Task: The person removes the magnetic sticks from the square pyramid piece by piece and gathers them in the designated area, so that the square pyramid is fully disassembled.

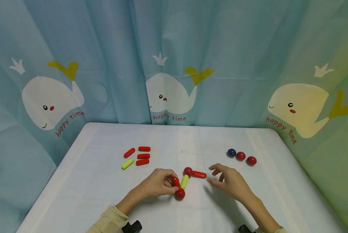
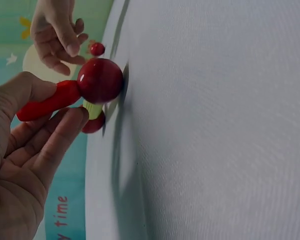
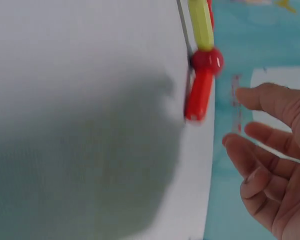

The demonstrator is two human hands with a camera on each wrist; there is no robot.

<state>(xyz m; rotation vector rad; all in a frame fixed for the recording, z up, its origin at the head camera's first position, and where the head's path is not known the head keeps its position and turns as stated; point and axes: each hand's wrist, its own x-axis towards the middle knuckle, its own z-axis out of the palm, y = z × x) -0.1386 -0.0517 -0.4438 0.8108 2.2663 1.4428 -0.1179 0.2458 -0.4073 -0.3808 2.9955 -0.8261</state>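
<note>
My left hand [image 1: 159,183] pinches a red rod [image 2: 54,101] between thumb and fingers. That rod meets a red ball [image 1: 179,194] at its lower end. A yellow-green rod [image 1: 184,182] runs from this ball to a second red ball [image 1: 188,171] farther off. Another red rod [image 1: 199,174] sticks out to the right from the second ball. Just right of that rod my right hand [image 1: 230,182] hovers with thumb and fingers apart, holding nothing; the right wrist view also shows a gap between the hand and the red rod [image 3: 199,96].
Several loose red rods [image 1: 143,156] and one yellow-green rod [image 1: 128,164] lie at the left of the white table [image 1: 104,181]. Toward the back right sit a blue ball [image 1: 231,153] and two red balls [image 1: 241,156]. A curtain [image 1: 118,81] with whale prints hangs behind the table.
</note>
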